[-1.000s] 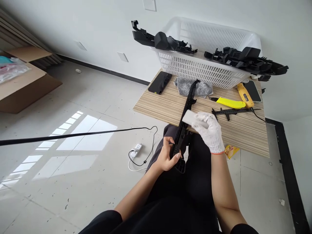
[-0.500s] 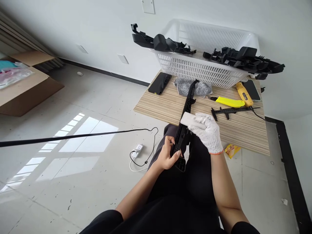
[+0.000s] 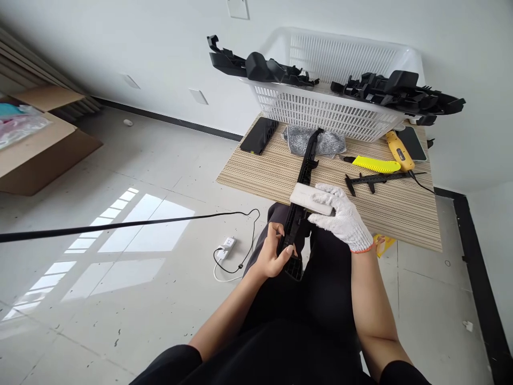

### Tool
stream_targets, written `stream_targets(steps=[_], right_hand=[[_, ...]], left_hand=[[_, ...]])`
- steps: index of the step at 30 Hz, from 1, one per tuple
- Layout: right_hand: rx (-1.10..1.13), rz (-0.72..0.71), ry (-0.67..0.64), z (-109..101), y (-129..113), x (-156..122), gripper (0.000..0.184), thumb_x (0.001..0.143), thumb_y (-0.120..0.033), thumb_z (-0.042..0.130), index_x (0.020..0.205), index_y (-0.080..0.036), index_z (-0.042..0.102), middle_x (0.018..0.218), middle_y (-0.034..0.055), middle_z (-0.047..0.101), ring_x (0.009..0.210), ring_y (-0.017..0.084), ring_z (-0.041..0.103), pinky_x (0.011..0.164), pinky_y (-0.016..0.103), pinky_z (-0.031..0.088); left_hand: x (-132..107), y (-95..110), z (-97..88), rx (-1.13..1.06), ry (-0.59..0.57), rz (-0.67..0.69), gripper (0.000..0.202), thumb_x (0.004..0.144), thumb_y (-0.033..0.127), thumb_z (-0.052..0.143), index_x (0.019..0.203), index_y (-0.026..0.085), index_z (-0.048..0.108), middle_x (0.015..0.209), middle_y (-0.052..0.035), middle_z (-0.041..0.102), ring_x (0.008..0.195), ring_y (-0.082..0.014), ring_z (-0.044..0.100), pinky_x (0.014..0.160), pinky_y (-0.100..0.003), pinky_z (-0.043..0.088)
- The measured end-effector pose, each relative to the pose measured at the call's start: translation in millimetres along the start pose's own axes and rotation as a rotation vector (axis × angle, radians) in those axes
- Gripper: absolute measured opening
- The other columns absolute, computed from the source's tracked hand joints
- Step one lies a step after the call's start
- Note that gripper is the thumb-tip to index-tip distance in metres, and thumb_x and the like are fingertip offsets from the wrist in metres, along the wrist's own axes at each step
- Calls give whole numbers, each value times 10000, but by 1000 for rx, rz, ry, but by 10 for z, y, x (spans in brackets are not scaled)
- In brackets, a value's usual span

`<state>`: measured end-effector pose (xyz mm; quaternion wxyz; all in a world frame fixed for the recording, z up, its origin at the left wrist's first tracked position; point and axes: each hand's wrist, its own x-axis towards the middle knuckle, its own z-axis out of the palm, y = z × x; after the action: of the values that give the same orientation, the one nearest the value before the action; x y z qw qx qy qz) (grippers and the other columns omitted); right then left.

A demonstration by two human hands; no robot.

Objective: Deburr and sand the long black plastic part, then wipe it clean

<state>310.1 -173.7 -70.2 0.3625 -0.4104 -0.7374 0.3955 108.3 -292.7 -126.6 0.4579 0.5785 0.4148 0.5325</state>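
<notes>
A long black plastic part (image 3: 306, 168) runs from my lap up onto the striped wooden table (image 3: 260, 174). My bare left hand (image 3: 274, 255) is closed around its near end, above my lap. My right hand (image 3: 343, 218), in a white knit glove, is closed on a pale grey block (image 3: 303, 195) and presses it against the middle of the part at the table's front edge.
A white mesh basket (image 3: 324, 109) at the back carries black plastic parts (image 3: 396, 93) across its rim. On the table lie a grey cloth (image 3: 300, 140), a black tray (image 3: 258, 135), a yellow cutter (image 3: 377, 164), a yellow tool (image 3: 396, 151), a black caliper (image 3: 377, 179) and a phone (image 3: 412, 143). A cable and socket (image 3: 227, 243) lie on the floor; a cardboard box (image 3: 36, 144) stands left.
The gloved right hand has slid the grey block a little leftward and down along the black part. The left hand keeps its grip. The view has shifted slightly.
</notes>
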Motion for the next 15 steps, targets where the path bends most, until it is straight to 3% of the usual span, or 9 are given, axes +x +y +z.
stream_targets(steps=[3, 7, 10, 12, 15], right_hand=[[111, 40, 72, -6, -4, -21, 401, 757, -304, 838, 1145, -304, 737, 1422, 71, 618, 1350, 297, 574, 1084, 515, 522], [386, 107, -76, -36, -27, -47, 220, 747, -385, 831, 868, -256, 700, 1266, 87, 702, 1186, 330, 674, 824, 460, 619], [345, 120, -110, -27, -48, 11, 170, 815, -355, 772, 877, -241, 664, 1170, 76, 729, 1158, 294, 687, 975, 490, 568], [313, 117, -102, 15, -37, 99, 290, 788, -307, 785, 1038, -249, 648, 1244, 71, 705, 1221, 275, 657, 1067, 489, 520], [347, 153, -33, 115, 16, 270, 582, 688, -299, 824, 1216, -243, 588, 1310, 97, 671, 1207, 278, 656, 1015, 460, 565]], left_hand=[[16, 28, 8, 8, -4, -34, 328, 987, 469, 549, 1002, 262, 295, 660, 37, 686, 527, -170, 625, 530, -315, 430], [23, 32, 13, 2, 1, -42, 344, 978, 490, 553, 992, 265, 293, 648, 48, 684, 512, -181, 628, 522, -320, 429], [18, 20, 10, 15, -10, -25, 299, 985, 430, 533, 1010, 263, 286, 655, 41, 689, 510, -183, 620, 539, -333, 434], [13, 15, 8, 14, -7, -29, 295, 985, 421, 536, 1011, 263, 288, 655, 39, 689, 510, -185, 616, 558, -343, 437], [5, 14, 6, 3, 1, -57, 333, 973, 452, 570, 999, 264, 297, 654, 47, 686, 518, -185, 620, 574, -341, 428]])
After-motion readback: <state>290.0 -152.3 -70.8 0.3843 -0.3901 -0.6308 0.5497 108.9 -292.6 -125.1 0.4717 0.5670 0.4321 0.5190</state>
